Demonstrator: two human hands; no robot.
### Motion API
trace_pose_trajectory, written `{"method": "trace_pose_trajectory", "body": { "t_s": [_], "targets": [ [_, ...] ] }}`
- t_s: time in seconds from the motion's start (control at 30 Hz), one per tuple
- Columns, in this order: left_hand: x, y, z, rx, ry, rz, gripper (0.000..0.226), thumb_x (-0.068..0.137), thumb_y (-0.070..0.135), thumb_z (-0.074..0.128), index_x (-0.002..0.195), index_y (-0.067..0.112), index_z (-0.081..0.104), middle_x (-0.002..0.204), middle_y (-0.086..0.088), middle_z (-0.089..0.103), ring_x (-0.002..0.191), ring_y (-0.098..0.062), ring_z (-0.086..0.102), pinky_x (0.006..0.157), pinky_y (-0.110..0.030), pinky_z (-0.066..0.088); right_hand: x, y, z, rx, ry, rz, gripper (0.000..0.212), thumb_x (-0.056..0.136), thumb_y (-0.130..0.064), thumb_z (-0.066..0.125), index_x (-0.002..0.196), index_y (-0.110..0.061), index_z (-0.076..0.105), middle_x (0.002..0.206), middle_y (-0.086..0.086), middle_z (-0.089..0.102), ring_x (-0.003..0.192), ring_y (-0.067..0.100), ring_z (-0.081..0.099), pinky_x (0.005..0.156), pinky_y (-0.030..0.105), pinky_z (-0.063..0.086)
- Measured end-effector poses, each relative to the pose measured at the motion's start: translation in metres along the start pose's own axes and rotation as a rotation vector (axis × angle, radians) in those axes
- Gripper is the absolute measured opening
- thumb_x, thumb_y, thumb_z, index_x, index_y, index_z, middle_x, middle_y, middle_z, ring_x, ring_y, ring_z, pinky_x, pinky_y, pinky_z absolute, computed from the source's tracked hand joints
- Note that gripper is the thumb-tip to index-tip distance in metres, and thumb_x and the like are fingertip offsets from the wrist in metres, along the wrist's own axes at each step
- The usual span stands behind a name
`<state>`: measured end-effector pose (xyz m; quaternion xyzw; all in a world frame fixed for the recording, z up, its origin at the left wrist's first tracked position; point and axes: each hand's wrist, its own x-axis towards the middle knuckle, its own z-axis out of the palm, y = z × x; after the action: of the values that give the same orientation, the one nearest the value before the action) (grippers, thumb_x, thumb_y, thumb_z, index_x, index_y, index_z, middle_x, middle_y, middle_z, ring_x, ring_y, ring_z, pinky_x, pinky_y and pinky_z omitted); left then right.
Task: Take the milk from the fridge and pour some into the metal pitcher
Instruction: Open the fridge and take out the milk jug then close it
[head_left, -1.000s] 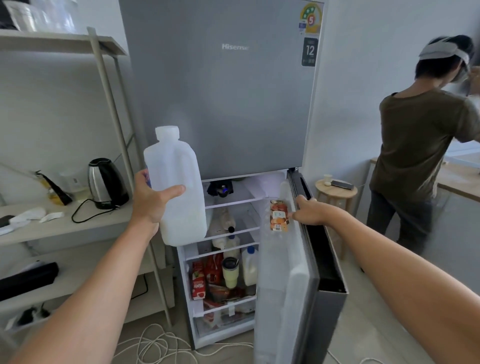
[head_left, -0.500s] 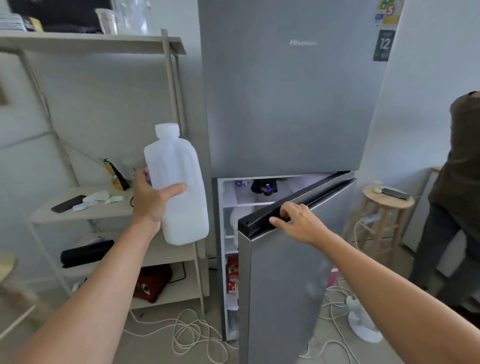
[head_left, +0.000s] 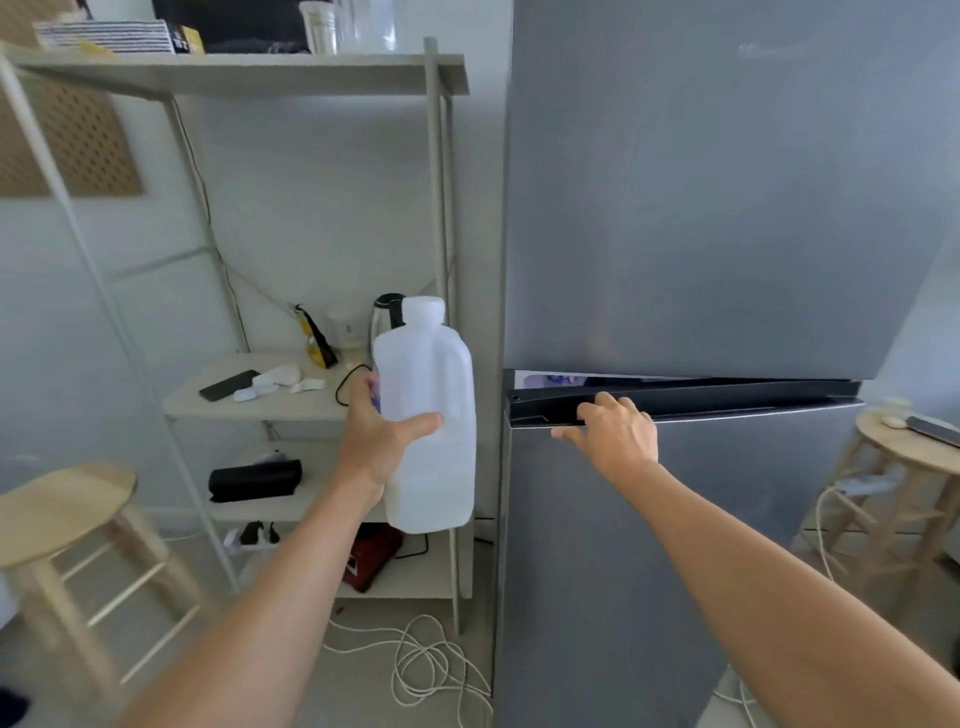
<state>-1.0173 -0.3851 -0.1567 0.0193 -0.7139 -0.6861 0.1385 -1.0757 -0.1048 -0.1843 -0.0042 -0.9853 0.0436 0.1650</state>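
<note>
White capped milk jug (head_left: 431, 415) upright, gripped in left hand (head_left: 376, 441).

**Shelves, stools, cable**

A pale shelving unit (head_left: 239, 73) stands against the wall. Its middle shelf carries a kettle (head_left: 387, 312) and a dark phone (head_left: 228, 385); a black pouch (head_left: 254, 479) lies one shelf lower. One wooden stool (head_left: 62, 504) stands far left, a second stool (head_left: 904, 449) far right. White cable (head_left: 421, 660) coils on the floor.
</note>
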Motion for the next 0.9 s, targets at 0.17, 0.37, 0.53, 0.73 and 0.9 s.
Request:
{"method": "trace_pose_trajectory", "body": {
  "t_s": [0.17, 0.37, 0.53, 0.73, 0.9],
  "targets": [
    [0.014, -0.006, 0.023, 0.018, 0.003, -0.023, 0.076, 0.055, 0.018, 0.086, 0.122, 0.019, 0.048, 0.12, -0.006, 0.064, 0.104, -0.026, 0.069, 0.087, -0.058, 0.058, 0.026, 0.0, 0.007, -0.069, -0.006, -0.041, 0.038, 0.096, -0.05, 0.052, 0.103, -0.016, 0.067, 0.105, 0.001, 0.059, 0.101, 0.024, 0.055, 0.065, 0.032, 0.04],
    [0.031, -0.009, 0.045, -0.006, 0.022, -0.039, 0.077, 0.055, 0.017, 0.085, 0.122, 0.022, 0.047, 0.12, -0.002, 0.064, 0.104, -0.024, 0.069, 0.09, -0.056, 0.058, 0.046, 0.004, 0.014, -0.19, 0.016, -0.105, 0.032, 0.099, -0.043, 0.051, 0.1, -0.015, 0.066, 0.099, 0.001, 0.059, 0.093, 0.024, 0.059, 0.061, 0.032, 0.036],
    [0.039, -0.012, 0.053, -0.005, 0.034, -0.042, 0.076, 0.055, 0.018, 0.085, 0.12, 0.024, 0.048, 0.12, -0.001, 0.064, 0.105, -0.023, 0.069, 0.09, -0.054, 0.058, 0.056, 0.004, 0.016, -0.214, 0.008, -0.128, 0.033, 0.1, -0.042, 0.05, 0.099, -0.014, 0.069, 0.1, 0.002, 0.061, 0.093, 0.025, 0.061, 0.062, 0.031, 0.036],
    [0.04, -0.013, 0.054, -0.001, 0.045, -0.048, 0.073, 0.055, 0.018, 0.085, 0.118, 0.026, 0.048, 0.12, 0.0, 0.064, 0.105, -0.022, 0.069, 0.087, -0.05, 0.059, 0.061, 0.004, 0.014, -0.209, -0.016, -0.137, 0.034, 0.101, -0.041, 0.048, 0.1, -0.015, 0.07, 0.098, 0.004, 0.062, 0.092, 0.028, 0.066, 0.063, 0.031, 0.04],
    [0.039, -0.011, 0.051, 0.006, 0.071, -0.05, 0.07, 0.054, 0.017, 0.085, 0.113, 0.024, 0.048, 0.118, -0.001, 0.064, 0.103, -0.023, 0.069, 0.086, -0.05, 0.059, 0.061, 0.002, 0.01, -0.215, -0.044, -0.141, 0.031, 0.102, -0.038, 0.049, 0.102, -0.014, 0.07, 0.099, 0.005, 0.066, 0.09, 0.03, 0.068, 0.064, 0.03, 0.04]
  ]
}}
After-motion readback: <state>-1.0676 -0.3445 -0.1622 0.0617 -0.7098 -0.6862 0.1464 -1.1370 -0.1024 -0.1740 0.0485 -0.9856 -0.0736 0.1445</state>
